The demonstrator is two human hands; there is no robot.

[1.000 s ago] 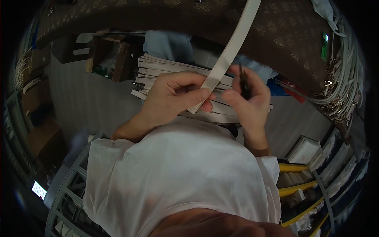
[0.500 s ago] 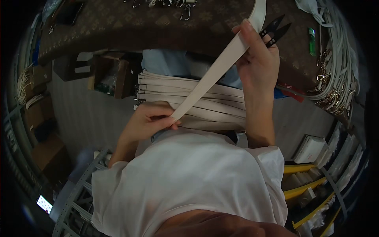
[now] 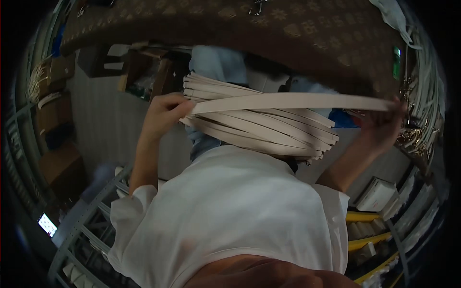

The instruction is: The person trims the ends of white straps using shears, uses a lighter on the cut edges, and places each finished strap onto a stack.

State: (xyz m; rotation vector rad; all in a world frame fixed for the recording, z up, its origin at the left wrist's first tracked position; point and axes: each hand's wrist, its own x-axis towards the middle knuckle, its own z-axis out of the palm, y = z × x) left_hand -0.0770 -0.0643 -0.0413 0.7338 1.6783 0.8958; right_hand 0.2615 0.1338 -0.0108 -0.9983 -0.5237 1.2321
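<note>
A long cream-coloured strap (image 3: 283, 100) is stretched nearly level between my two hands, above a pile of similar straps (image 3: 254, 126) on my lap. At the pile's left end, my left hand (image 3: 169, 109) pinches one end of the strap between thumb and fingers. Off to the right, my right hand (image 3: 384, 126) is closed around the other end, dim and blurred. Whether the black thread snips are still in that hand cannot be made out.
Ahead is a table (image 3: 201, 21) with a brown patterned cover, a green object (image 3: 396, 62) on its right side. Many straps with metal clasps (image 3: 422, 110) hang at the right. Open boxes (image 3: 161, 79) stand below the table at left. Shelving (image 3: 91, 216) is behind me.
My right hand has swung down and outward to the right, bringing the strap from a steep slant to nearly level. My left hand has moved slightly up. The snips are no longer discernible.
</note>
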